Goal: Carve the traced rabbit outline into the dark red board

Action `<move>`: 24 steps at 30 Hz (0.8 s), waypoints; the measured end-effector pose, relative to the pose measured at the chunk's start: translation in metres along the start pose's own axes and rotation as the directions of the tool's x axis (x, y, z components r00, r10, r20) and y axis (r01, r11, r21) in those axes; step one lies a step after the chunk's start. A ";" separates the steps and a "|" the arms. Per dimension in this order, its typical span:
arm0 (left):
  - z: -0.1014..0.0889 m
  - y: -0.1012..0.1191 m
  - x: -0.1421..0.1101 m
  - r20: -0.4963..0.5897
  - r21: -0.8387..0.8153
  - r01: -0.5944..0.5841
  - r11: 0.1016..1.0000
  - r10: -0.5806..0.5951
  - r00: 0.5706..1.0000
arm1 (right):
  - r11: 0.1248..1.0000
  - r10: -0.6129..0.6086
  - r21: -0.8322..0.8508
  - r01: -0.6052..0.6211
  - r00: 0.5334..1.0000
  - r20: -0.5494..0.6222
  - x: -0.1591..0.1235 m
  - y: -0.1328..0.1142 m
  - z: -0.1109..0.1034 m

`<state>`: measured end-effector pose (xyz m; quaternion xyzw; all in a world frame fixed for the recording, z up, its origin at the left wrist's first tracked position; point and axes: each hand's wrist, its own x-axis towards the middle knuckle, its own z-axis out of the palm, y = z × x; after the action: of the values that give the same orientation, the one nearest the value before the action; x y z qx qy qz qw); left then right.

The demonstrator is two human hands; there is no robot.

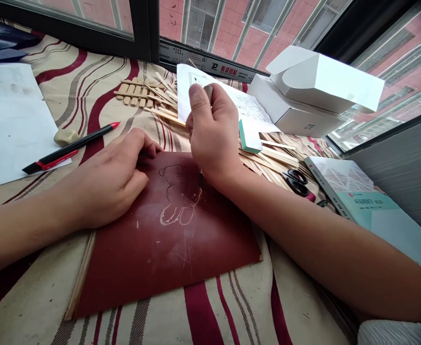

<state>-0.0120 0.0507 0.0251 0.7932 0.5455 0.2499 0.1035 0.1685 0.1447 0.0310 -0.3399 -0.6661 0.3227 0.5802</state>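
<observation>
A reddish-brown wooden board (131,278) lies on the striped cloth, with a dark drawn outline and pale carved lines on its face. My left hand (113,177) presses on its left side, fingers curled round the far left corner. Wrapped in the fist of my right hand (215,129) is a carving tool (200,180). The rounded end of its handle shows above my thumb, and its thin tip meets the board at the upper end of a pale groove. Most of the tool is hidden by my fingers.
To the left are paper (12,110), an eraser (66,137) and a black-and-red pen (73,147). Wooden sticks (271,163), a printed sheet (256,112), a green-and-white block (249,136), scissors (296,182), a book (371,206) and white boxes (311,91) lie beyond and right.
</observation>
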 end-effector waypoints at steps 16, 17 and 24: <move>0.002 -0.005 -0.006 0.012 -0.016 0.034 0.999 -0.033 0.999 | 0.987 -0.154 0.128 0.098 0.803 0.576 -0.019 -0.057 0.003; 0.004 -0.007 -0.007 0.000 -0.023 0.020 1.000 -0.020 1.000 | 0.989 -0.138 0.125 0.081 0.815 0.563 -0.017 -0.056 0.006; 0.008 -0.011 -0.006 -0.039 -0.026 0.033 0.999 -0.034 0.999 | 0.992 -0.125 0.081 0.100 0.899 0.419 -0.012 -0.036 0.018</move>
<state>-0.0186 0.0499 0.0116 0.7774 0.5577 0.2706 0.1067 0.1487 0.1144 0.0516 -0.2061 -0.7850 0.3736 0.4491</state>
